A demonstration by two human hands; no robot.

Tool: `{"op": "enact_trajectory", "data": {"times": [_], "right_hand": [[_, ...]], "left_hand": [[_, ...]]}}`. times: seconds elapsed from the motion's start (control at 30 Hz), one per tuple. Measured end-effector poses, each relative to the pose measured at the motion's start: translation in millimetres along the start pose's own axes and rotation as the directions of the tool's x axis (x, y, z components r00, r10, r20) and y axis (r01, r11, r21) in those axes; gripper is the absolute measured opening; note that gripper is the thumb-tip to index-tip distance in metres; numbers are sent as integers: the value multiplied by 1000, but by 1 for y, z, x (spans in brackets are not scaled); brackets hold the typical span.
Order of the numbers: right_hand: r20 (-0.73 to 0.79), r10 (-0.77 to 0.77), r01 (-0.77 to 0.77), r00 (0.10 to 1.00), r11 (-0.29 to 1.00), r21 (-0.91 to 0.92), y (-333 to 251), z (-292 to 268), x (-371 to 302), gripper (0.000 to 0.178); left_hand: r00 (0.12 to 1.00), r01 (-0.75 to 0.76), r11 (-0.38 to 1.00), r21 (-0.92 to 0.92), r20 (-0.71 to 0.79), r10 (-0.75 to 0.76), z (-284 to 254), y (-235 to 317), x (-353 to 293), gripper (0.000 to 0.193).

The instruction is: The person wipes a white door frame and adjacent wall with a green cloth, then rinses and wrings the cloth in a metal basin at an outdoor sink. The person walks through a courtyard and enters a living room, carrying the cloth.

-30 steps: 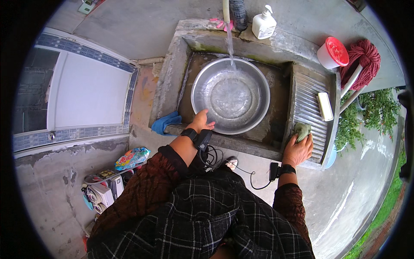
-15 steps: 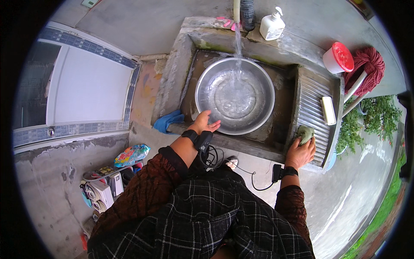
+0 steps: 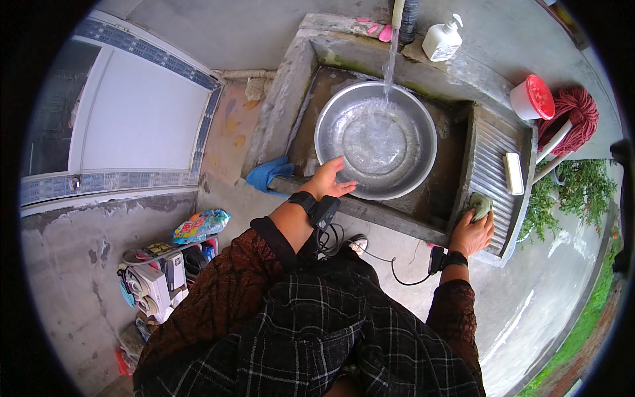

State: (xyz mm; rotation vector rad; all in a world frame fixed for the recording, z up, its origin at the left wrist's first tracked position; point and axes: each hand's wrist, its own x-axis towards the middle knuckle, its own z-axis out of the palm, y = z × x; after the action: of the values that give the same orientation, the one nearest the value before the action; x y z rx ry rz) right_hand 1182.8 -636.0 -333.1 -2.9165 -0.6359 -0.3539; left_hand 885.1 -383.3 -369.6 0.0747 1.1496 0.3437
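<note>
L hand (image 3: pixel 329 180) rests w/ fingers spread on near rim of steel basin (image 3: pixel 375 139) in concrete sink (image 3: pixel 291 106), gripping nothing; tap water (image 3: pixel 390 56) runs into basin. R hand (image 3: pixel 471 233) curled over green sponge (image 3: pixel 481 205) on ribbed washboard (image 3: pixel 493 169).

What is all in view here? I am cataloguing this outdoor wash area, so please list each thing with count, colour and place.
round metal basin: one, silver, in the concrete sink under running water
concrete sink: one, grey, centre
ribbed washboard: one, grey, right of sink
white soap bar: one, on washboard
white pump bottle: one, sink ledge
red-lidded tub: one, right ledge
red mop: one, far right
blue cloth: one, left of sink
green sponge: one, on washboard
left hand: on basin rim
right hand: fingers on sponge
</note>
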Motion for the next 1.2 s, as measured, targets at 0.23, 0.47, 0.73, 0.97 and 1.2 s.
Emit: {"op": "enact_trajectory", "data": {"times": [0.23,0.47,0.73,0.97,1.2], "right_hand": [[26,-11,12,1000,999,-30,10,12,2,55],[305,-61,-26,951,961,274,54,19,24,80],[435,-376,-279,818,402,872,-26,-97,-10,34],[230,-914,-165,333,184,969,-167,-172,-86,36],[262,-924,47,280,286,957,-212,-180,-108,32]], "left_hand": [[952,-26,993,-113,301,59,22,21,-54,65],[841,-84,961,-265,498,211,67,48,-103,56],[836,-105,920,-377,468,287,102,65,-126,46],[863,-103,864,-493,387,324,111,57,-123,37],[912,-205,813,-545,194,361,76,62,-111,29]]}}
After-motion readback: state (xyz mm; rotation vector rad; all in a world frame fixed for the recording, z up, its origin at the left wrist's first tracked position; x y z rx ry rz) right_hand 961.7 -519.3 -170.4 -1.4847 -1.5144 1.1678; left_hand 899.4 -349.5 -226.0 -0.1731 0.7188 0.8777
